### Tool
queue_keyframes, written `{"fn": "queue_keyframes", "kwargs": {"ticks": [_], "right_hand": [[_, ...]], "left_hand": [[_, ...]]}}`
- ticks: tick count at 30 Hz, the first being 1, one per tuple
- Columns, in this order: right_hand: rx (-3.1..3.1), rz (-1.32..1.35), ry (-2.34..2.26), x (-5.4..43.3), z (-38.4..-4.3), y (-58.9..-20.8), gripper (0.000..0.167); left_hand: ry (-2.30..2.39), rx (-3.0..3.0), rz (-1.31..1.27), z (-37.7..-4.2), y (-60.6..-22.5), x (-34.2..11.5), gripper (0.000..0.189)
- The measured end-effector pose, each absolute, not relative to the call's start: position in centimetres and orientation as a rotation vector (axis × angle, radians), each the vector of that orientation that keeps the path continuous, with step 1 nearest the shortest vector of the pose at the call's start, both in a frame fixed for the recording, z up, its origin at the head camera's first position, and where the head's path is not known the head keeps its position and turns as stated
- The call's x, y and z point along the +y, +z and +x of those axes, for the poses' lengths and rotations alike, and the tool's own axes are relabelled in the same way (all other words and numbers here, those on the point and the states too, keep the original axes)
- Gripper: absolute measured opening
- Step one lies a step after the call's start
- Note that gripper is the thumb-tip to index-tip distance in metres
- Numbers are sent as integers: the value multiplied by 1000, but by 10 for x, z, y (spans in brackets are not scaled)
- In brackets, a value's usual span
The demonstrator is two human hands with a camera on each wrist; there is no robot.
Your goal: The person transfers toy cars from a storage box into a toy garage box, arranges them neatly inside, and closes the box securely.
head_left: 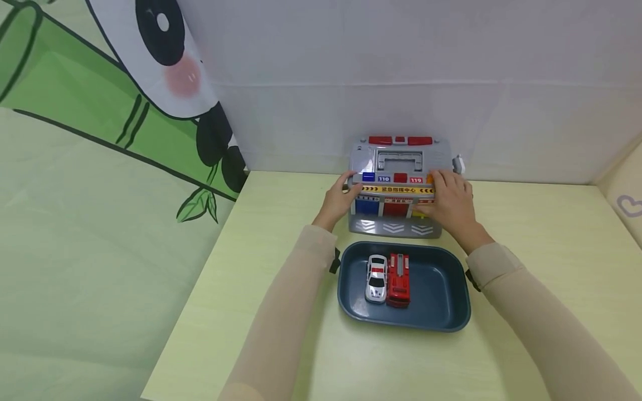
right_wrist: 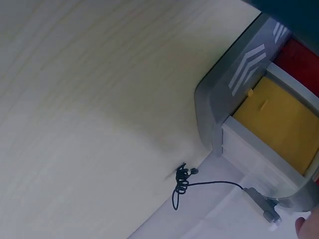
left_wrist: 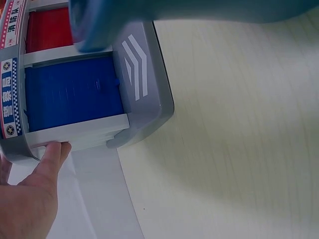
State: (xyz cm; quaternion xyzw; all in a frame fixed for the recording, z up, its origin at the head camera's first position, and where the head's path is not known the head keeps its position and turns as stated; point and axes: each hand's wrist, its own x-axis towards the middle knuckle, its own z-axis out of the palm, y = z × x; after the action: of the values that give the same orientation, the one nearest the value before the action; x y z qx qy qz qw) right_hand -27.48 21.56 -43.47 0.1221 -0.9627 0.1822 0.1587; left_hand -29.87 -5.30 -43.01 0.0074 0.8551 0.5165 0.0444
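A grey toy garage (head_left: 396, 159) stands at the back of the table, with blue, red and yellow doors along its front. My left hand (head_left: 337, 203) grips its left side; in the left wrist view the fingertips (left_wrist: 52, 152) touch the side beside the blue door (left_wrist: 75, 92). On the right, my right hand (head_left: 453, 203) holds the front corner, fingers over the top and thumb at the front near the yellow door (right_wrist: 279, 124). Only a bit of that hand shows at the edge of the right wrist view.
A dark blue tray (head_left: 436, 323) sits in front of the garage. Inside it, a white toy police car (head_left: 376, 278) and a red toy fire truck (head_left: 399, 281) lie side by side. A coiled dark cord (right_wrist: 182, 181) runs to a small grey piece (right_wrist: 261, 203) beside the garage. Behind rises a pale cloth (head_left: 301, 122).
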Motion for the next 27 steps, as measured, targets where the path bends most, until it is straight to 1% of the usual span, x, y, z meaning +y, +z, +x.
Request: {"fn": "queue_keyframes", "kwargs": {"ticks": [7, 15, 21, 27], "right_hand": [[-2811, 350, 536, 209, -276, -424, 93], [-2897, 259, 590, 202, -278, -412, 80], [-2936, 148, 691, 193, -281, -403, 79], [-2971, 75, 732, 189, -285, -398, 76]], "left_hand": [[1577, 2612, 39, -298, -431, -54, 52], [1583, 2611, 33, -299, -432, -55, 52], [1583, 2612, 30, -299, -432, -55, 54], [1575, 2608, 27, -300, -432, -56, 53]]}}
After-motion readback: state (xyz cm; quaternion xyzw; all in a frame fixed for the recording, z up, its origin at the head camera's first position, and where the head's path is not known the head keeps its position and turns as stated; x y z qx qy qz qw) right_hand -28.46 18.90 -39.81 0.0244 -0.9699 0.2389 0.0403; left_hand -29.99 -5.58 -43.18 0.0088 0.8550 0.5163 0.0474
